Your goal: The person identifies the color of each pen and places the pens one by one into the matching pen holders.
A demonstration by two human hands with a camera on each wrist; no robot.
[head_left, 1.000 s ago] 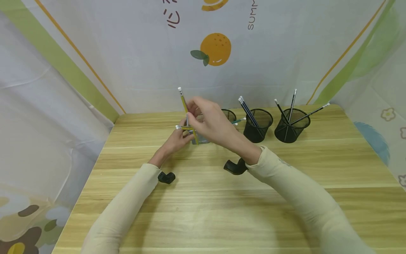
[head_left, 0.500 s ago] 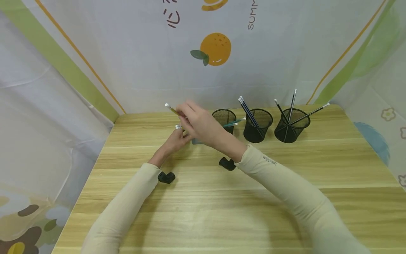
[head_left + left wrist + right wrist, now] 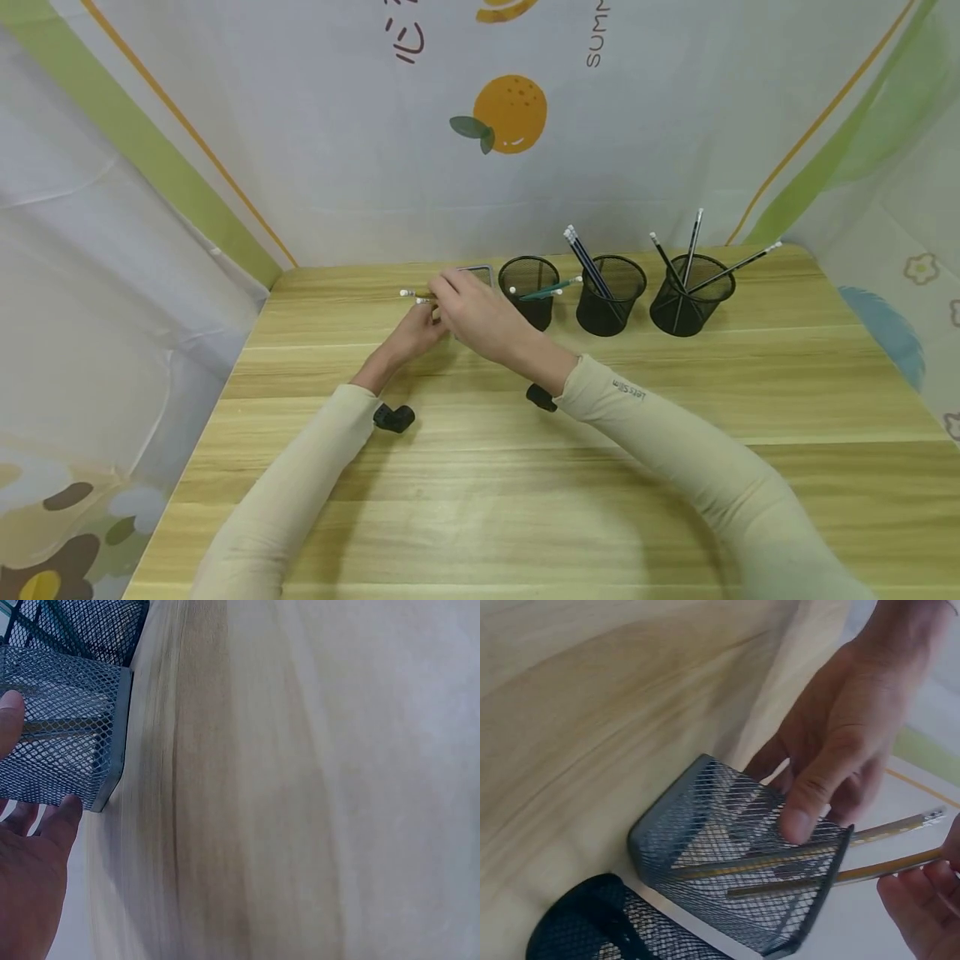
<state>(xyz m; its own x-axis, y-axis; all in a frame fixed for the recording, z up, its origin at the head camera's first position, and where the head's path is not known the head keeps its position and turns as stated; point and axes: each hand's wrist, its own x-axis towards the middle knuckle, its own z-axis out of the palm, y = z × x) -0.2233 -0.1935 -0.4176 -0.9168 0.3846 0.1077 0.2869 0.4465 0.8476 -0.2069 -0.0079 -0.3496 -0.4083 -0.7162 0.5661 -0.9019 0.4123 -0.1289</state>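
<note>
My left hand (image 3: 411,337) grips a square grey mesh pencil holder (image 3: 56,761) at the back of the table, thumb on one side and fingers on the other. In the right wrist view, my right hand (image 3: 930,900) pinches a yellow pencil (image 3: 889,868) near its eraser end. The lower part of that pencil is inside the holder, seen through the mesh. A second yellow pencil (image 3: 900,827) leans in the same holder, its white eraser sticking out over the rim. From the head view, my right hand hides most of the holder.
Three round black mesh cups stand right of the holder: one cup (image 3: 534,315) with green pencils (image 3: 542,293), a middle cup (image 3: 600,318) with dark blue pencils (image 3: 587,260), and a right cup (image 3: 675,318) with black pencils (image 3: 731,271). A printed curtain (image 3: 360,167) hangs behind the table.
My right hand has come down and left from above the holder. Its pencil went from nearly upright to tilted left, with its lower end now in the holder. The left hand stays put.
</note>
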